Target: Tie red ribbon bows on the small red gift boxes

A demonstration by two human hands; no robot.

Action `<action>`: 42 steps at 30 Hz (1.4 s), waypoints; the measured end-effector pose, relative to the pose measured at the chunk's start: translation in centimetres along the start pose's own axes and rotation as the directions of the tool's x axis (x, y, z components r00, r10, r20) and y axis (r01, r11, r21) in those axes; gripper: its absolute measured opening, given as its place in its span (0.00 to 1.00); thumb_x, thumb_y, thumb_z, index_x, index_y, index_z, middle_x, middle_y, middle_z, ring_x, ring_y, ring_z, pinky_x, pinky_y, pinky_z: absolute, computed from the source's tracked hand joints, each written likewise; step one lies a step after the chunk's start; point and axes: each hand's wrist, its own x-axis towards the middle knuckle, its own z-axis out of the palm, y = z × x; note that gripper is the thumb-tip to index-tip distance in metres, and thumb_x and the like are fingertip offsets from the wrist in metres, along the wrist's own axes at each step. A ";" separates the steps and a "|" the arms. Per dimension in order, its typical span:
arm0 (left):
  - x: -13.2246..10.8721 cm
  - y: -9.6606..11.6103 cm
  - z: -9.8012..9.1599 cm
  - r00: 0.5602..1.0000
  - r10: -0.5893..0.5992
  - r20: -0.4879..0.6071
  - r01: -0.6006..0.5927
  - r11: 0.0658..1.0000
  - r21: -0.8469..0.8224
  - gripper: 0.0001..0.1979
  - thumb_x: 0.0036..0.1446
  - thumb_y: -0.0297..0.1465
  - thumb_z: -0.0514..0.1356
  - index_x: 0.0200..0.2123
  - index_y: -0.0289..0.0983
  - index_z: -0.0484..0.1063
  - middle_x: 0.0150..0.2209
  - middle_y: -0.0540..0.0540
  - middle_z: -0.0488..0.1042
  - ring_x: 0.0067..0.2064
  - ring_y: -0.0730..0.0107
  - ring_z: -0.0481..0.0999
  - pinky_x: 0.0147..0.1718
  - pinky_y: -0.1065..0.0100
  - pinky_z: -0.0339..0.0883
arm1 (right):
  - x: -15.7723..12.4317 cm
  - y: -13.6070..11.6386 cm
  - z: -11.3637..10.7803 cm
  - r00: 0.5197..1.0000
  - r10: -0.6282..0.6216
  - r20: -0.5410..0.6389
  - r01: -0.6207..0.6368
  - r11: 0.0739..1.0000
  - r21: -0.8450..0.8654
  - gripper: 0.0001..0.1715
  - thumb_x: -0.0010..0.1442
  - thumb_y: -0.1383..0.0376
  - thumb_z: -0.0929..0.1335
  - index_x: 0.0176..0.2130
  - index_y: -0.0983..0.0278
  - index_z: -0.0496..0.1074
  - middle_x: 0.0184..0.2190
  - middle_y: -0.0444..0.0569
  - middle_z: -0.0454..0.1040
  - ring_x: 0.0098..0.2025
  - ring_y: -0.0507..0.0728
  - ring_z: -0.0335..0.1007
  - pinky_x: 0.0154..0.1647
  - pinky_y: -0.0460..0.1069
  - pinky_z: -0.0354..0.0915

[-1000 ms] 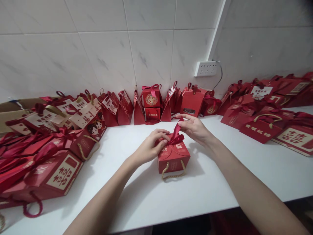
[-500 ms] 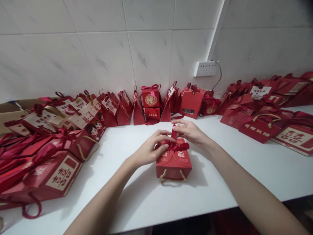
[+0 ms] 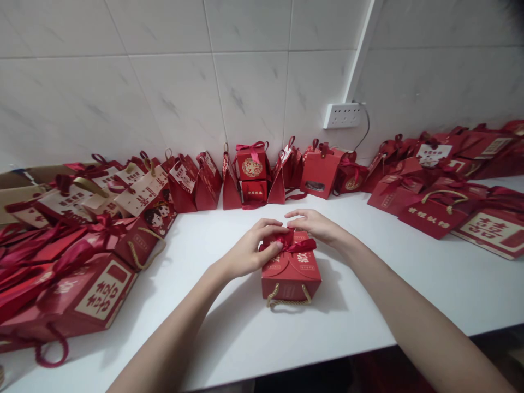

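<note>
Ribbon [image 3: 303,246] end now lower, against box [image 3: 291,268].
My left hand [image 3: 252,249] nearly closed, pinching ribbon; right hand [image 3: 314,224] half-curled, hold unclear.

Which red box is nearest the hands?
The box whose bow the left hand touches, standing apart mid-table; other boxes crowd the back and sides.

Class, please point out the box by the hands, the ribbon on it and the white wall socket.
Box [image 3: 291,269]: head view, on its top panel.
Ribbon [image 3: 302,245]: head view, on its right-hand part.
Wall socket [image 3: 342,116]: head view, on its front face.
</note>
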 end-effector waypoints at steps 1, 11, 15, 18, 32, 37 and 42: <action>0.0 0.0 0.0 1.000 0.001 0.002 -0.001 1.000 0.000 0.15 0.59 0.33 0.53 0.49 0.40 0.69 0.53 0.41 0.64 0.56 0.61 0.65 0.57 0.56 0.58 | 0.1 0.2 0.0 1.000 0.005 0.015 -0.005 1.000 0.001 0.16 0.43 0.68 0.73 0.35 0.65 0.71 0.23 0.45 0.75 0.24 0.51 0.69 0.25 0.46 0.60; 0.0 -0.3 0.0 0.999 -0.041 0.010 0.041 0.998 0.038 0.16 0.59 0.37 0.54 0.49 0.39 0.67 0.52 0.40 0.66 0.54 0.58 0.67 0.54 0.56 0.60 | 0.3 0.5 -0.2 0.993 0.056 0.102 -0.048 0.996 -0.074 0.17 0.42 0.64 0.75 0.34 0.66 0.72 0.24 0.48 0.75 0.24 0.52 0.69 0.25 0.46 0.62; 0.0 -0.2 -0.1 0.996 -0.081 0.027 0.081 0.997 0.010 0.16 0.59 0.38 0.53 0.47 0.38 0.67 0.50 0.41 0.68 0.51 0.60 0.68 0.53 0.58 0.60 | 0.3 0.0 -0.2 0.996 -0.026 -0.083 0.017 0.994 -0.105 0.09 0.47 0.63 0.72 0.31 0.65 0.73 0.28 0.46 0.73 0.28 0.51 0.67 0.28 0.46 0.61; 0.0 -0.1 -0.1 0.990 -0.135 0.046 0.137 0.989 -0.048 0.16 0.59 0.39 0.54 0.47 0.38 0.67 0.48 0.42 0.69 0.49 0.61 0.70 0.51 0.59 0.62 | 0.2 -0.3 -0.2 0.978 -0.159 -0.136 0.153 0.987 -0.054 0.10 0.48 0.61 0.71 0.31 0.64 0.72 0.29 0.45 0.72 0.30 0.51 0.67 0.33 0.48 0.62; -0.2 -0.1 -0.3 0.958 -0.269 0.102 0.287 0.926 -0.244 0.22 0.58 0.44 0.53 0.52 0.39 0.62 0.54 0.40 0.66 0.53 0.58 0.67 0.52 0.58 0.60 | -1.2 -1.3 0.5 0.941 -0.284 0.184 0.321 0.923 -0.212 0.10 0.52 0.61 0.68 0.30 0.66 0.72 0.29 0.46 0.72 0.32 0.51 0.67 0.37 0.48 0.61; -0.1 -0.9 -1.9 0.934 -0.326 -0.142 0.294 0.933 -0.207 0.22 0.57 0.47 0.51 0.47 0.38 0.64 0.52 0.41 0.66 0.53 0.61 0.65 0.47 0.62 0.61 | -0.9 -1.5 -1.0 0.950 -0.305 0.072 0.314 0.920 -0.236 0.14 0.52 0.56 0.68 0.30 0.66 0.70 0.28 0.47 0.71 0.31 0.52 0.67 0.34 0.48 0.61; -0.4 -0.6 -3.7 0.915 -0.401 0.037 0.402 0.907 -0.128 0.24 0.56 0.49 0.50 0.20 0.36 0.62 0.18 0.52 0.62 0.22 0.76 0.59 0.24 0.69 0.54 | -2.4 -2.7 -2.8 0.965 -0.254 0.064 0.262 0.920 -0.291 0.25 0.53 0.47 0.65 0.20 0.64 0.61 0.13 0.38 0.58 0.17 0.47 0.53 0.23 0.46 0.51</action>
